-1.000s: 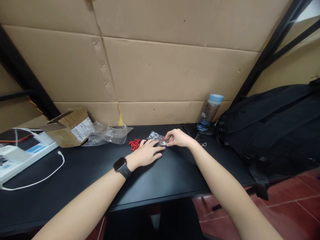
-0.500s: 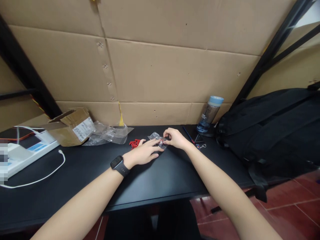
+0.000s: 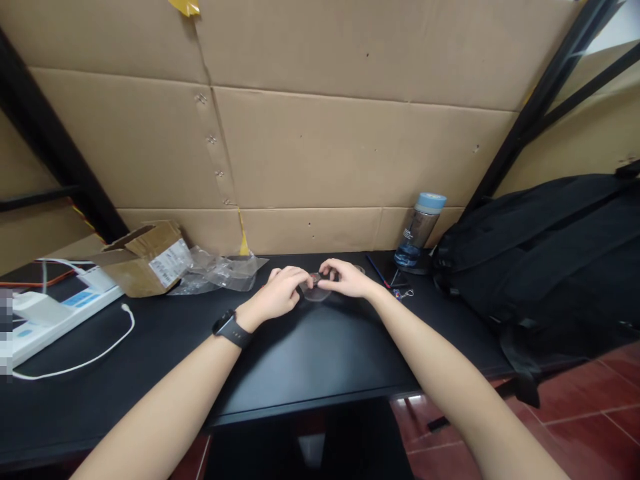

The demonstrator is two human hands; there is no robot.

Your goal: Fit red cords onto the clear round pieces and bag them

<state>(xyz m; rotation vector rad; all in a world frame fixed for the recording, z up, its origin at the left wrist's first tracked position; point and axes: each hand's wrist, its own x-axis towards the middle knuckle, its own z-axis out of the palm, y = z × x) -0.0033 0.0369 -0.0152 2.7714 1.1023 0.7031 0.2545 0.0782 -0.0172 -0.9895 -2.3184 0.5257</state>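
Note:
A small clear plastic bag (image 3: 316,293) lies on the black table between my two hands, with something small, dark and reddish at its upper part. My left hand (image 3: 283,292), with a black watch on its wrist, has its curled fingers at the bag's left side. From the right, my right hand (image 3: 345,277) pinches the bag near its top. The red pieces are almost wholly hidden behind my left hand.
An open cardboard box (image 3: 143,263), crumpled clear plastic (image 3: 225,270) and a white power strip (image 3: 70,313) with a cable are on the left. A bottle (image 3: 420,230), pen, keychain (image 3: 401,293) and black backpack (image 3: 545,260) are on the right.
My left hand has drawn back slightly to the left, its flat fingers now curled, and covers the red pieces. My right hand's fingers have shifted a little left over the bag.

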